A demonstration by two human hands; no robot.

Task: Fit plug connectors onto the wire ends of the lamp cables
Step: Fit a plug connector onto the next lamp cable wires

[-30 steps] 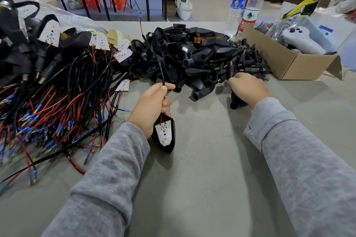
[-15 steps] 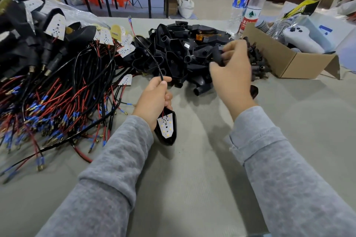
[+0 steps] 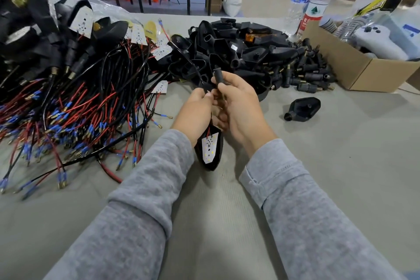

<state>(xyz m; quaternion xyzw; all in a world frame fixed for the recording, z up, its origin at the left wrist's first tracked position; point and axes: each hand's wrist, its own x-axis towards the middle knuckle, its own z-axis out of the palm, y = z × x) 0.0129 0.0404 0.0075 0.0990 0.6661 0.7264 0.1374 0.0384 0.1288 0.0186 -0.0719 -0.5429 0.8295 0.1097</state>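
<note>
Pinching cable (image 3: 197, 75), left hand (image 3: 195, 112), right hand (image 3: 238, 107) gripping plug connector (image 3: 217, 75)

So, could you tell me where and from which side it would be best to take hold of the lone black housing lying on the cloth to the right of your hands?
Probably the wide body of the lone black housing, pinched across its two long flanks from above. It lies flat and apart from the pile, and its narrow tube end points left and toward you, offering less to grip.
</note>
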